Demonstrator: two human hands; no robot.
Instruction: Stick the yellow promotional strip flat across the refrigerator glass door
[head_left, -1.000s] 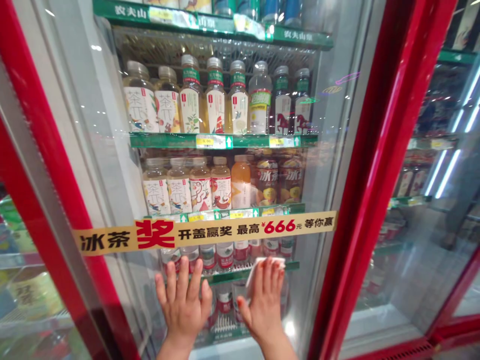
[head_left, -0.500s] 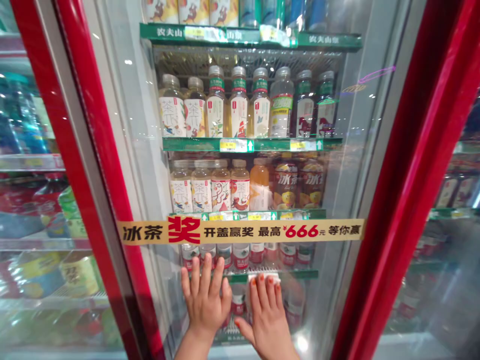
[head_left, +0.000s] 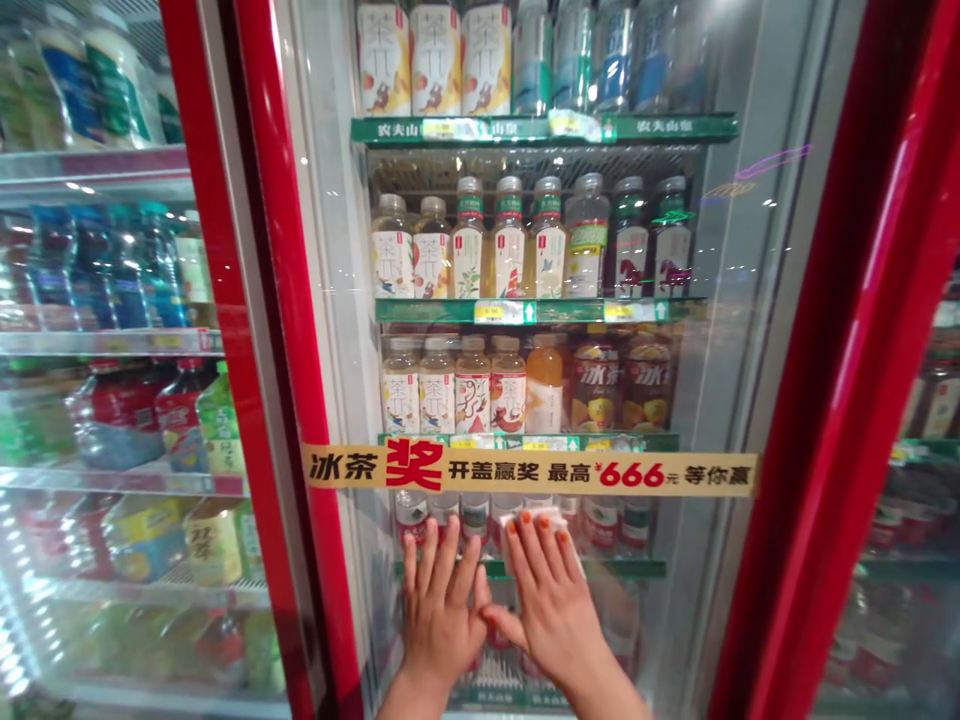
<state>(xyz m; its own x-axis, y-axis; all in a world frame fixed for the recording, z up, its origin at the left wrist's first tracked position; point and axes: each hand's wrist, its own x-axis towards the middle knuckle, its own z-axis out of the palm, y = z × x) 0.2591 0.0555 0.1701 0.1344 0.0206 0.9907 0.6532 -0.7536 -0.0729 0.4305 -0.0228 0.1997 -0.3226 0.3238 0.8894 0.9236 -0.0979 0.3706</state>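
Note:
Both of my hands are at the glass door (head_left: 724, 380) of a drinks fridge, low in the head view. My left hand (head_left: 444, 618) lies flat against the glass with fingers spread and nothing under it that I can see. Under the fingers of my right hand (head_left: 553, 612), which has orange-red nails, a white tissue (head_left: 556, 517) is pressed to the pane; its edges show past the fingertips. My thumbs meet or nearly meet between the hands. Just above runs a yellow sticker strip (head_left: 525, 472) with black and red lettering.
Behind the glass, rows of bottled drinks (head_left: 508, 245) stand on green-edged shelves. Red door frames (head_left: 292, 300) rise on the left and right (head_left: 832, 400). More shelves of drinks (head_left: 124, 420) fill the fridge at left.
My right hand has moved up the glass with the tissue, now close under the sticker strip. My hands are nearer each other. The view has shifted left and up.

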